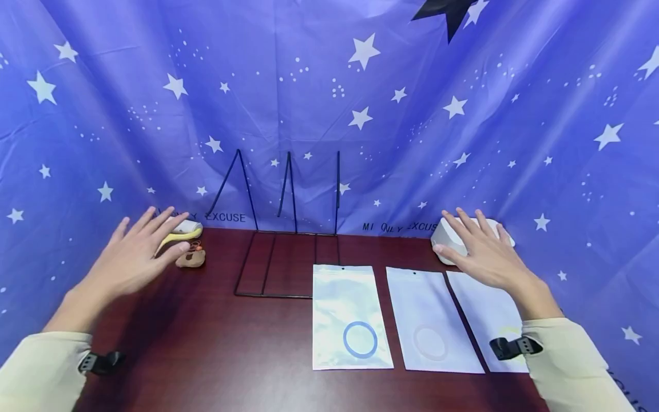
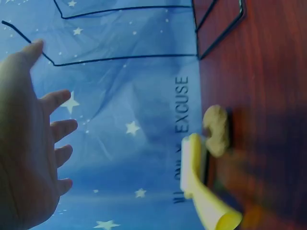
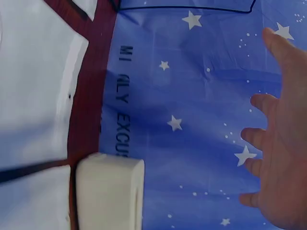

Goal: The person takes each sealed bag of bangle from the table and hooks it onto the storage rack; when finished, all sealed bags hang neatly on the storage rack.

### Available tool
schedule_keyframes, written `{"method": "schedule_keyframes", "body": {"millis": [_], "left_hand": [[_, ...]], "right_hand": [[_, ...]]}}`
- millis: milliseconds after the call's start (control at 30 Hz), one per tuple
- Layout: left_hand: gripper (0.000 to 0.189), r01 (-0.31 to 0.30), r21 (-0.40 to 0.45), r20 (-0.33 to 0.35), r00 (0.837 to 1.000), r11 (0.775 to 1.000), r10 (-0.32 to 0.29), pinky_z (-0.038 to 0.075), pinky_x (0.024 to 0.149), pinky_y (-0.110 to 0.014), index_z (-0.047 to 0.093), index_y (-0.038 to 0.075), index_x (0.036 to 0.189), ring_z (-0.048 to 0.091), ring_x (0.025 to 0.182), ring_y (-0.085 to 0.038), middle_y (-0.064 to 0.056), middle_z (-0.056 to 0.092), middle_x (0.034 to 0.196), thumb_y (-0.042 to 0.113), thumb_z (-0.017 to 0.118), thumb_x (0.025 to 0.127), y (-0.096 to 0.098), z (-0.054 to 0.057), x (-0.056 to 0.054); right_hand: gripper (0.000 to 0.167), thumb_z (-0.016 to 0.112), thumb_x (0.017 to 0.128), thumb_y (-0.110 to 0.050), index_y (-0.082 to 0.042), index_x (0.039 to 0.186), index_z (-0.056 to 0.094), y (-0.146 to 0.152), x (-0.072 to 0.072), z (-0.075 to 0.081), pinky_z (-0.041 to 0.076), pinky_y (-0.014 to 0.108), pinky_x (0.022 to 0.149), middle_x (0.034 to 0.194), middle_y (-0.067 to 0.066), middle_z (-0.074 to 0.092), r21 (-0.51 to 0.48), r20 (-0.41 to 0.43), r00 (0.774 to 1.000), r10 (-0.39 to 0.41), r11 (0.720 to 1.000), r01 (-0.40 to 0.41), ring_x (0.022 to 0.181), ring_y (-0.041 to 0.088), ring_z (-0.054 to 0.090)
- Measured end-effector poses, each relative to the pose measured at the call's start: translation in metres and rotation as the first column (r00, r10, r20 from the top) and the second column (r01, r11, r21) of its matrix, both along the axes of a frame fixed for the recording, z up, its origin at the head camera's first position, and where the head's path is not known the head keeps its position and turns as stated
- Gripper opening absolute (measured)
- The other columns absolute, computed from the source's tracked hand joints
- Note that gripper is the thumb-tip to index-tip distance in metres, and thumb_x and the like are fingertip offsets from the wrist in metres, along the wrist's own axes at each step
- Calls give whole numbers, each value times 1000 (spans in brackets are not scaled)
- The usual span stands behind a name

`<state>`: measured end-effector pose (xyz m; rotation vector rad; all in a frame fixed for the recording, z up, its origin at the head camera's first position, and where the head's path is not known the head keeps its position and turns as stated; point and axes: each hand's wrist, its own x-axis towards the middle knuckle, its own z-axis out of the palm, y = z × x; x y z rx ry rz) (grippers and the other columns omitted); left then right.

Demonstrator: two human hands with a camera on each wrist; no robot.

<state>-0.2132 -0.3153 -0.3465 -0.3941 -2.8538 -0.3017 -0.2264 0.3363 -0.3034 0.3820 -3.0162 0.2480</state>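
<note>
My left hand (image 1: pixel 136 252) is raised on the left with its fingers spread and nothing in its grasp. Just beyond it, a white and yellow object (image 2: pixel 199 177) lies by the curtain, partly hidden by that hand in the head view. Close to the thumb in the head view sits a small brown lump-shaped item (image 1: pixel 191 259) with an orange-red cord. On the right, my right hand (image 1: pixel 481 252) is also raised, fingers spread, holding nothing. It overlaps a white rounded box (image 1: pixel 444 239) and part of the rightmost pouch in the head view.
A black wire rack (image 1: pixel 275 296) stands at the back middle of the dark red table (image 1: pixel 216 355). Three flat pouches lie in a row: a shiny one (image 1: pixel 342 297) with a blue ring over the rack's corner, then two whitish ones (image 1: pixel 419 303). A blue starred curtain (image 1: pixel 319 103) surrounds the table.
</note>
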Motion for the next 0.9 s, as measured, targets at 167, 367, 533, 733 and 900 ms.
{"method": "schedule_keyframes", "body": {"millis": [167,367,533,733,900], "left_hand": [[75,16,89,34,999,996,-19,9,121,-75,22,22,166,15,157,-51,-22,27,169,54,50,105,11,-25,-2],[77,54,196,54,996,979,-66,22,120,-72,30,10,163,24,155,-51,-23,33,166,51,56,103,27,-58,-4],[81,17,261,164,985,965,-62,28,117,-73,29,5,162,26,154,-51,-26,30,167,54,55,103,44,-81,-9],[78,10,329,222,971,944,-88,30,116,-73,32,3,160,26,153,-52,-28,31,166,48,58,103,63,-110,-13],[78,18,387,229,967,922,-115,28,119,-71,34,1,159,26,154,-51,-29,33,165,45,62,101,74,-129,-18]], "right_hand": [[86,45,103,-64,-26,168,4,-9,-6,-18,8,84,114,175,18,6,-88,26,1000,2,996,1,158,53,-2],[83,48,104,-59,-18,168,13,-20,-11,-52,14,82,115,173,21,15,-193,42,999,25,981,-16,158,52,11],[80,50,105,-54,-12,166,21,-31,-15,-77,21,75,119,171,22,23,-304,43,998,52,952,-36,156,50,21],[77,52,105,-53,-11,164,26,-48,-19,-105,25,71,121,169,22,28,-411,69,996,50,912,-17,155,48,25],[69,54,106,-42,-6,161,32,-61,-20,-120,38,66,116,164,25,36,-482,79,996,52,876,-8,148,48,40]]}}
